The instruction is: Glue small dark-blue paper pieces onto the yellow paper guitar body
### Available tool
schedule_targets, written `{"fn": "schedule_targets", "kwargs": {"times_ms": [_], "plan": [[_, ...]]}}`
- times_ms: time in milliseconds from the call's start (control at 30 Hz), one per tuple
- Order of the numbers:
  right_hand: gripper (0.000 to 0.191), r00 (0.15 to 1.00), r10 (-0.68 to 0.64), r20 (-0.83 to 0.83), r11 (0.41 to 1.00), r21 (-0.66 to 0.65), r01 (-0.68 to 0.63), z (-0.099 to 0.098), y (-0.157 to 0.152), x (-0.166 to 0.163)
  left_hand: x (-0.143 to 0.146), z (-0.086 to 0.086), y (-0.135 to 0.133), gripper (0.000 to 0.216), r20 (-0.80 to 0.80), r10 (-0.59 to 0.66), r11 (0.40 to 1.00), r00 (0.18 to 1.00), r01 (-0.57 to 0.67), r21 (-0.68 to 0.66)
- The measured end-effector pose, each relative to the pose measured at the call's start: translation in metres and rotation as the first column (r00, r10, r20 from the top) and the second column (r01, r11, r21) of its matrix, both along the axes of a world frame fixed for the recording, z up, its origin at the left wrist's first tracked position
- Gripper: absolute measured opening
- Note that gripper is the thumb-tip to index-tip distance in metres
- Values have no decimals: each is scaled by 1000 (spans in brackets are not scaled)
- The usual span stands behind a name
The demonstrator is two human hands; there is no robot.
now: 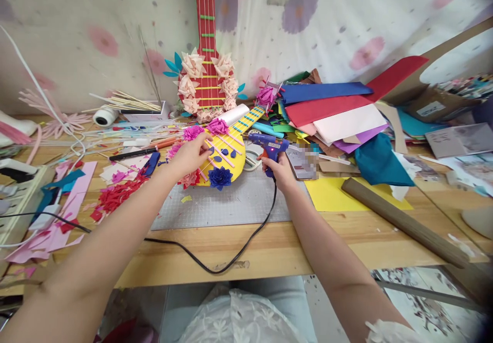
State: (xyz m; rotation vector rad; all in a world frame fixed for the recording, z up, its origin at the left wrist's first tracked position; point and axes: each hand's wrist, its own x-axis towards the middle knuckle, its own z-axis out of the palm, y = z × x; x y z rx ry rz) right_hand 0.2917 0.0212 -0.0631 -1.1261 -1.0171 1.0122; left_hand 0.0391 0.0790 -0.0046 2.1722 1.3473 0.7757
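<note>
A yellow paper guitar point(233, 154) with pink strings, magenta flowers and a dark blue flower point(220, 177) lies on a grey cutting mat point(231, 202). My left hand point(191, 154) rests on the guitar's left side, fingers curled and pinching at its surface; what they hold is too small to see. My right hand point(280, 171) grips the handle of a blue hot glue gun point(268, 146), nozzle pointing left toward the guitar. Its black cord point(231, 263) loops over the table's front edge.
A red paper guitar with peach flowers point(206, 78) leans on the back wall. Coloured foam sheets point(335, 114) pile at right, a cardboard tube point(404, 222) lies at front right. Paper scraps point(115, 194), sticks and a power strip point(19, 199) crowd the left.
</note>
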Motion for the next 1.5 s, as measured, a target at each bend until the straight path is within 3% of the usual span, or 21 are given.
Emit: {"fn": "schedule_targets", "kwargs": {"times_ms": [67, 233, 333, 533, 700, 800, 967, 1133, 1233, 1333, 1400, 1500], "plan": [[31, 998, 64, 21, 998, -12, -64, 9, -1, 1, -1, -2, -4, 38, 122, 45, 999, 991, -42, -32], [39, 986, 157, -55, 987, -27, -158, 26, 3, -14, 5, -12, -12, 12, 331, 174, 974, 927, -112, -197], [42, 978, 163, -131, 985, -31, -169, 34, 11, -29, 13, -16, -18, 8, 443, 271, 951, 855, -167, -259], [42, 977, 181, -109, 981, -47, -187, 49, 17, -47, 22, -11, -26, 9, 545, 356, 932, 759, -334, -144], [45, 973, 155, -173, 979, -105, -175, 57, 16, -59, 36, 2, -39, 11, 747, 440, 897, 498, -202, -393], [42, 944, 211, -253, 948, -184, -261, 60, 18, -67, 42, 3, -47, 13, 801, 449, 886, 396, -81, -456], [36, 879, 337, -336, 885, -205, -418, 61, 21, -76, 42, -2, -52, 13, 825, 345, 911, 447, 54, -410], [34, 902, 329, -279, 903, -186, -386, 59, 22, -79, 42, -4, -55, 14, 786, 326, 905, 526, 65, -419], [36, 936, 279, -213, 938, -147, -313, 57, 21, -78, 43, -2, -58, 23, 790, 392, 883, 472, 50, -468], [37, 983, 159, -92, 985, -48, -164, 52, 20, -79, 45, 1, -60, 19, 773, 478, 816, 417, 115, -566], [37, 996, 87, -4, 996, 3, -86, 48, 21, -81, 47, 2, -61, 18, 747, 497, 789, 441, 129, -601], [38, 994, 29, 103, 999, 36, -32, 42, 23, -84, 51, 2, -60, 16, 711, 518, 797, 475, 34, -603]]}}
